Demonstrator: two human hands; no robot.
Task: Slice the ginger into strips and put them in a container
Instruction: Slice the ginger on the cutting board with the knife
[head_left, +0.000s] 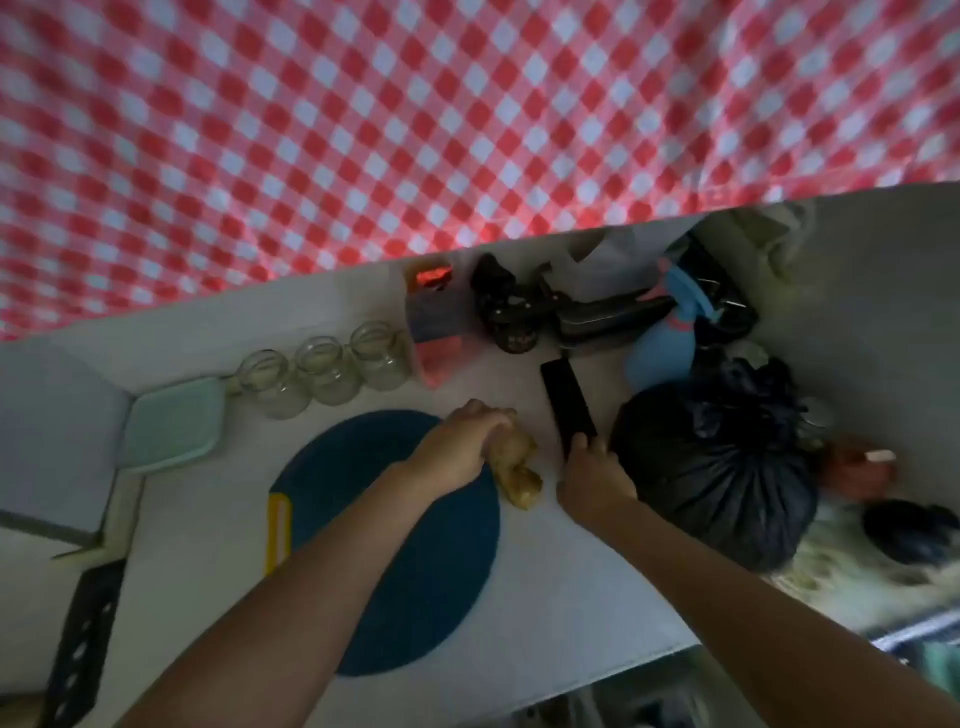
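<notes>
Ginger in left hand; right hand beside, gripping knife.

A red-and-white checked cloth fills the upper frame. On the white surface, right of centre, sits a knotted black bag. Above it, a blue spray bottle lies beside a black wheeled toy. A black perforated strip lies lower left.

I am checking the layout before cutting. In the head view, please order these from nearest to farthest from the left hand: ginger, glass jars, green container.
1. Ginger: gripped by the left hand.
2. Glass jars: behind it, slightly left.
3. Green container: far left.
</notes>
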